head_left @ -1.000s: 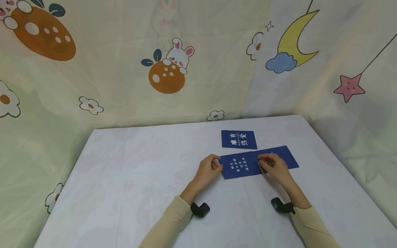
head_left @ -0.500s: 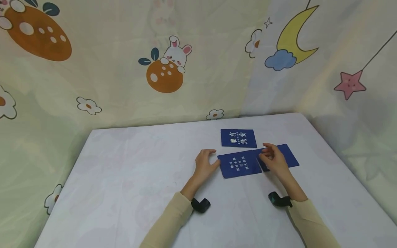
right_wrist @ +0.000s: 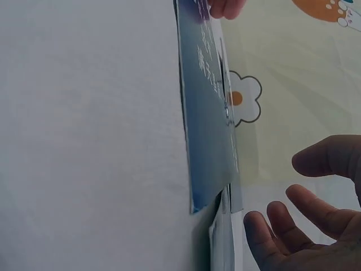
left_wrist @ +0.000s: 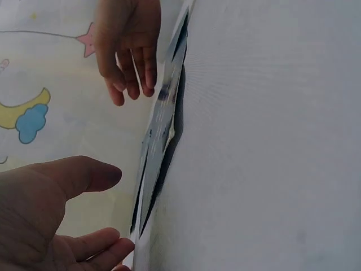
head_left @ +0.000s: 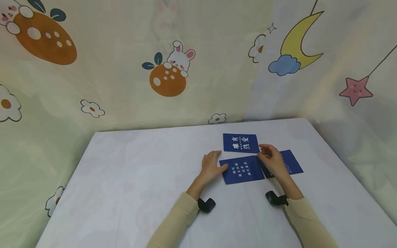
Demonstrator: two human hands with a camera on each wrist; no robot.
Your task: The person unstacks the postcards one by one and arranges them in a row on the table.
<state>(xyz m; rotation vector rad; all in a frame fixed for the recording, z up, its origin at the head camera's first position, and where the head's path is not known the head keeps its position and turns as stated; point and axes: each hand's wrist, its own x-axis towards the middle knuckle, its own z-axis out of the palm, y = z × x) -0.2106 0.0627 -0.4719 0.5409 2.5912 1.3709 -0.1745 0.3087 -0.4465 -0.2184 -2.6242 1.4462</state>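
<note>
Three dark blue printed cards lie on the white table. The near-left card (head_left: 240,174) bears several columns of white characters, and its right edge meets or overlaps the right card (head_left: 293,162). Behind them lies the far card (head_left: 240,142), with larger white characters. My left hand (head_left: 211,168) is at the near-left card's left edge, thumb over its corner, fingers apart from the thumb. Over the joint between the two near cards hovers my right hand (head_left: 273,161), covering part of the right card. In the right wrist view, its thumb (right_wrist: 324,157) and fingers stand apart, holding nothing.
The white tabletop (head_left: 149,179) extends widely to the left and front. A patterned cloth backdrop (head_left: 124,69) rises behind the table's far edge. Black wrist devices sit on the left wrist (head_left: 206,205) and right wrist (head_left: 276,198).
My left fingers have uncurled from the near-left card's edge, and the thumb now reaches over it. My right hand has loosened and shifted slightly left. The cards look unmoved on the table.
</note>
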